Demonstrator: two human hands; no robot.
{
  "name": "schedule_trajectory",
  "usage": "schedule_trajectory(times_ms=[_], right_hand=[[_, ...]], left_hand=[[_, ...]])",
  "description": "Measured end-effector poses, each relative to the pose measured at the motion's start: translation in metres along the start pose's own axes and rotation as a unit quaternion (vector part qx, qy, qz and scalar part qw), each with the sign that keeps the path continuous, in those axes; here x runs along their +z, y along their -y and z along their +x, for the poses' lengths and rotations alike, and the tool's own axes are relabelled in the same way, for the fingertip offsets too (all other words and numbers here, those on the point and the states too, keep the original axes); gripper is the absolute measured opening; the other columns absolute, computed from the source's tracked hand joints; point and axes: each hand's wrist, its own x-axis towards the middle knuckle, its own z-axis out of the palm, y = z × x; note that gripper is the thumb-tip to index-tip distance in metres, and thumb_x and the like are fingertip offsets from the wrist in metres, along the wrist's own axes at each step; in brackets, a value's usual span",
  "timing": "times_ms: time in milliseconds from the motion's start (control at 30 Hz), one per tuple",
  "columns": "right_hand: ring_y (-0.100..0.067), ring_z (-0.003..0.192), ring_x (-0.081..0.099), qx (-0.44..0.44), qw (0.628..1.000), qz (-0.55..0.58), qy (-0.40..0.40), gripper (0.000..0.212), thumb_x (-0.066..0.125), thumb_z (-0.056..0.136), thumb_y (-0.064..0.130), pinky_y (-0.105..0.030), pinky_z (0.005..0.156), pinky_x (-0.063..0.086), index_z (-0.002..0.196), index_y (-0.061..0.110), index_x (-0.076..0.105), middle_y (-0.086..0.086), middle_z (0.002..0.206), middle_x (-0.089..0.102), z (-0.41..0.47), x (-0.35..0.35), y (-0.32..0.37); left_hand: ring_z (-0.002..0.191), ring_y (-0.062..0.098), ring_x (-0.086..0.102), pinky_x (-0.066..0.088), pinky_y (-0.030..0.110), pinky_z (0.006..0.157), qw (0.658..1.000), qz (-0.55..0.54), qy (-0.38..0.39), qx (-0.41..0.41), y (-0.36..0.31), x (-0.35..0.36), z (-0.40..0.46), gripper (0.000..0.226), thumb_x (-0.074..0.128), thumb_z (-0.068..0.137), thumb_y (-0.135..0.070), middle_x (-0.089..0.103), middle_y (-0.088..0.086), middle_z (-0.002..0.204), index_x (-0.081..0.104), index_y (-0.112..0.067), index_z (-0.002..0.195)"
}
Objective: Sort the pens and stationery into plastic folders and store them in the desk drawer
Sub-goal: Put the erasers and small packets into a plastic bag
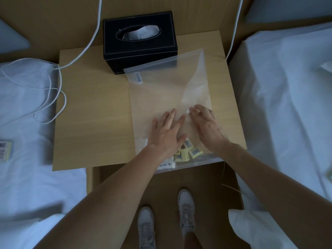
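Nearest, a pair of pale shoes [186, 211] is seen on the floor below the surface [93, 112].

Item 1: small yellow stationery packets [186, 152], barcoded, gathered inside the near end of the folder, at the surface's front edge.

Item 2: left hand [167, 133], laid flat on the folder with fingers straight and spread; nothing is gripped.

Item 3: right hand [208, 126], fingers loosely bent over the folder, its fingertips [193, 110] beside a small white piece [188, 111]; whether that piece is pinched cannot be told.

Item 4: clear plastic folder [161, 87], frosted, zip-topped, a barcode sticker near its far left corner. It lies on the right half of the surface, its near edge overhanging slightly, one layer creased diagonally.

Step judged in hand: the filled folder is being pressed flat. Next is likely called for: closure of the folder, then transfer to the drawer, which is not visible.

Further off: a black tissue box [140, 40], touched by the folder's far edge; white cables [53, 83] at left; one more packet [4, 150] left on the bed [27, 177].
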Motion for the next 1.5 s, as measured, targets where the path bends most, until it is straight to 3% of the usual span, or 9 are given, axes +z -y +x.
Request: schedule_trajectory(times_ms=[100,233,467,567,667,867,1000,1267,1500], right_hand=[[-0.035,0.131,0.035,-0.007,0.998,-0.059,-0.009,0.062,0.022,0.090,0.037,-0.049,0.105,0.031,0.141,0.009,0.041,-0.015,0.146,0.038,-0.002,0.005,-0.005],[-0.030,0.142,0.018,-0.008,0.999,-0.041,0.004,0.057,0.020,0.093,0.037,-0.044,0.114,0.010,0.145,0.020,0.034,-0.007,0.155,0.026,-0.002,0.007,-0.017],[-0.035,0.138,0.030,-0.017,0.997,-0.075,0.013,0.058,0.024,0.091,0.035,-0.052,0.110,0.025,0.144,0.015,0.038,-0.010,0.151,0.033,-0.005,0.004,-0.010],[-0.031,0.144,0.016,-0.002,0.995,-0.090,0.031,0.071,0.010,0.085,0.043,-0.048,0.115,0.014,0.149,0.016,0.024,-0.007,0.157,0.020,-0.006,0.001,-0.004],[-0.027,0.146,0.009,0.009,0.994,-0.102,0.048,0.064,0.016,0.090,0.040,-0.045,0.117,0.008,0.150,0.018,0.017,-0.005,0.159,0.012,-0.006,-0.001,0.000],[-0.032,0.142,0.024,-0.004,0.996,-0.085,0.039,0.067,0.013,0.087,0.039,-0.048,0.113,0.021,0.146,0.016,0.032,-0.007,0.154,0.028,-0.004,0.000,-0.005],[-0.031,0.142,0.025,-0.006,0.997,-0.076,0.027,0.062,0.018,0.089,0.038,-0.046,0.113,0.017,0.146,0.017,0.034,-0.006,0.154,0.029,-0.005,0.002,-0.008],[-0.033,0.137,0.033,-0.019,0.994,-0.100,0.039,0.060,0.025,0.090,0.036,-0.053,0.109,0.028,0.144,0.015,0.038,-0.009,0.150,0.035,-0.005,-0.001,-0.006],[-0.026,0.146,0.007,-0.001,0.988,-0.131,0.077,0.071,0.030,0.086,0.039,-0.049,0.117,0.007,0.151,0.017,0.012,-0.004,0.159,0.008,-0.006,-0.002,0.002]], left_hand=[[0.145,0.019,-0.015,-0.005,0.047,0.118,1.000,0.006,0.002,0.001,0.000,0.000,-0.001,0.062,0.021,0.098,-0.053,-0.023,-0.002,0.156,-0.005,-0.032,0.151],[0.145,0.021,-0.014,-0.003,0.048,0.117,1.000,0.013,-0.001,0.005,0.000,-0.001,0.000,0.062,0.023,0.098,-0.051,-0.022,0.001,0.156,-0.001,-0.031,0.151],[0.145,0.022,-0.013,-0.003,0.048,0.117,1.000,0.026,-0.010,0.006,-0.002,0.000,-0.002,0.062,0.022,0.099,-0.051,-0.021,0.002,0.156,-0.001,-0.028,0.151],[0.145,0.022,-0.012,-0.002,0.049,0.117,0.999,0.030,-0.013,0.008,-0.002,0.001,-0.002,0.063,0.022,0.099,-0.051,-0.020,0.003,0.157,-0.002,-0.026,0.151],[0.145,0.023,-0.010,-0.001,0.049,0.117,0.999,0.030,-0.019,0.012,-0.002,0.002,-0.002,0.064,0.023,0.099,-0.051,-0.019,0.004,0.157,-0.001,-0.025,0.151],[0.145,0.024,-0.011,0.000,0.050,0.117,1.000,0.023,-0.017,0.014,-0.001,0.002,-0.001,0.064,0.023,0.098,-0.051,-0.019,0.004,0.157,-0.001,-0.025,0.151],[0.145,0.024,-0.012,0.000,0.051,0.117,0.999,0.025,-0.014,0.014,-0.001,0.002,-0.001,0.063,0.022,0.099,-0.051,-0.020,0.004,0.157,0.000,-0.025,0.151],[0.145,0.023,-0.012,-0.001,0.050,0.117,1.000,0.015,-0.018,0.014,-0.001,0.002,-0.002,0.063,0.022,0.099,-0.049,-0.020,0.003,0.157,0.001,-0.023,0.152],[0.145,0.023,-0.011,-0.002,0.049,0.117,1.000,0.011,-0.021,0.011,-0.001,0.002,-0.001,0.064,0.026,0.099,-0.049,-0.019,0.003,0.157,0.001,-0.022,0.152]])
